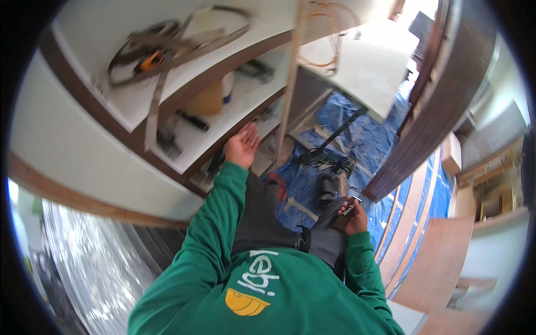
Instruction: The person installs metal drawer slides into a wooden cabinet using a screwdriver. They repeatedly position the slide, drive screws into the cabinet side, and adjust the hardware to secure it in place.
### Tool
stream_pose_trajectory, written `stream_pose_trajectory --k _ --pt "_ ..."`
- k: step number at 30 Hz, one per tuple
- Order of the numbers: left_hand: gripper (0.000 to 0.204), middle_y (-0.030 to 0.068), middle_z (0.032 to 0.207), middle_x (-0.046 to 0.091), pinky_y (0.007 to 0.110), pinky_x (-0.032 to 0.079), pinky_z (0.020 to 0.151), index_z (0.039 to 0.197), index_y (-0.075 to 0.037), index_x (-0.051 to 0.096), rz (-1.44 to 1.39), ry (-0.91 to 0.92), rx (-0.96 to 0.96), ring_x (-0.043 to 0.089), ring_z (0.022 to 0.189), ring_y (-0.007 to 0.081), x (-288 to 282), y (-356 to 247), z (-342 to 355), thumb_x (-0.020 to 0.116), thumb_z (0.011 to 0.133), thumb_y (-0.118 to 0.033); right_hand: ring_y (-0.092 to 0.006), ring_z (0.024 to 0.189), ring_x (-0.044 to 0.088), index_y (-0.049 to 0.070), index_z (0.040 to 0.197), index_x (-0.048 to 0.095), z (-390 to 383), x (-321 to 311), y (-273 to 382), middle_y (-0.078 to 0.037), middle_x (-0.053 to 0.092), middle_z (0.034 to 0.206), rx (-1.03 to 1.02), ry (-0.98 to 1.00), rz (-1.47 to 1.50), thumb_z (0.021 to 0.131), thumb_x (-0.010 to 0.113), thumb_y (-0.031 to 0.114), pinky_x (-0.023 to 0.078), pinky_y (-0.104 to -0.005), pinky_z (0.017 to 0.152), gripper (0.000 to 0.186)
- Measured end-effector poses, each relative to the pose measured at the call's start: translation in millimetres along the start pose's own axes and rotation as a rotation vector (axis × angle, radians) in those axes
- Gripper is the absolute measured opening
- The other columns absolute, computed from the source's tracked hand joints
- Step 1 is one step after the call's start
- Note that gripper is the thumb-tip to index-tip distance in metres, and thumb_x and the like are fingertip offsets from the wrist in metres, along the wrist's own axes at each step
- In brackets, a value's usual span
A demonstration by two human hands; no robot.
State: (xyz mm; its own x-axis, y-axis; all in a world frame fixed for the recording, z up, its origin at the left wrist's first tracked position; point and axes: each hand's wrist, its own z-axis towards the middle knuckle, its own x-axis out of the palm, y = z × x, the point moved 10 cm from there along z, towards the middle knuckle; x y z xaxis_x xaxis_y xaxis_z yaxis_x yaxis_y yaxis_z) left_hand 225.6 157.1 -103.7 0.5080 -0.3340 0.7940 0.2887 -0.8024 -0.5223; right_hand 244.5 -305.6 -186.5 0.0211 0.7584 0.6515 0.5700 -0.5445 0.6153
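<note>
Green sweatshirt [245,279] sleeves reach away from the camera as a worker, in dark trousers [257,220], faces a white-shelved unit [131,106] edged in dark brown. At right, close to the thigh, the right grip [356,219] has its fingers closed around a small dark pack [341,222] with pale lettering, pinching it between thumb and fingers; the pack's long axis appears to tilt from near left to far right. Well apart at left, the left grip [242,147] holds nothing visible, palm turned up and fingers loosely spread, just beside the unit's lower edge; whether it touches that edge cannot be told. The pack thus lies right and near of the left grip, with the worker's legs between the two. On the shelf beyond, a black-handled tool [194,121] lies to the left and slightly far of the left grip, the nearer of the two, its handle slanting from far left to near right. A tan object [205,100] sits just past it, coiled straps [173,42] rest on the level above, and blue sheeting [338,114] covers floor at right
</note>
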Motion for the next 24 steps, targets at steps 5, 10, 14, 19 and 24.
stream_pose_trajectory --k 5,10,14,19,24 --pt "0.039 0.0055 0.137 0.058 0.043 0.043 0.105 0.134 -0.005 0.052 -0.016 -0.036 0.041 0.053 0.127 0.0239 -5 -5 -18 0.045 0.096 -0.009 -0.0186 0.081 0.061 0.001 0.125 0.055 4 -3 -1 -0.006 0.062 0.091 0.005 0.048 -0.040 0.105 0.045 0.032 0.054 -0.0370 0.076 0.039" --pt "0.040 0.0052 0.140 0.055 0.046 0.042 0.106 0.136 -0.006 0.051 -0.048 0.016 0.027 0.052 0.128 0.0252 13 2 -9 0.046 0.096 -0.008 -0.0188 0.081 0.060 -0.001 0.128 0.053 7 -1 -4 -0.007 0.062 0.093 0.055 0.063 0.001 0.105 0.045 0.033 0.054 -0.0366 0.076 0.042" --pt "0.042 0.0055 0.141 0.054 0.047 0.043 0.105 0.137 -0.008 0.049 -0.053 0.108 0.011 0.053 0.127 0.0274 24 6 -3 0.046 0.096 -0.007 -0.0177 0.082 0.060 -0.001 0.129 0.052 7 4 -5 -0.007 0.061 0.094 0.060 0.068 -0.001 0.105 0.043 0.033 0.054 -0.0354 0.077 0.043" --pt "0.038 0.0086 0.139 0.055 0.046 0.047 0.100 0.134 -0.009 0.051 -0.021 0.064 0.088 0.058 0.120 0.0287 -4 -3 -27 0.048 0.096 -0.008 -0.0164 0.082 0.058 -0.001 0.128 0.053 6 6 -3 -0.006 0.060 0.094 0.032 0.082 -0.076 0.105 0.044 0.033 0.053 -0.0331 0.076 0.042" --pt "0.023 0.0117 0.129 0.062 0.042 0.051 0.093 0.119 -0.009 0.057 0.052 -0.013 0.003 0.063 0.109 0.0248 -55 -4 -72 0.052 0.097 -0.012 -0.0165 0.083 0.058 0.000 0.126 0.053 8 3 -3 -0.005 0.059 0.094 0.041 0.069 -0.105 0.105 0.044 0.034 0.052 -0.0332 0.077 0.041"
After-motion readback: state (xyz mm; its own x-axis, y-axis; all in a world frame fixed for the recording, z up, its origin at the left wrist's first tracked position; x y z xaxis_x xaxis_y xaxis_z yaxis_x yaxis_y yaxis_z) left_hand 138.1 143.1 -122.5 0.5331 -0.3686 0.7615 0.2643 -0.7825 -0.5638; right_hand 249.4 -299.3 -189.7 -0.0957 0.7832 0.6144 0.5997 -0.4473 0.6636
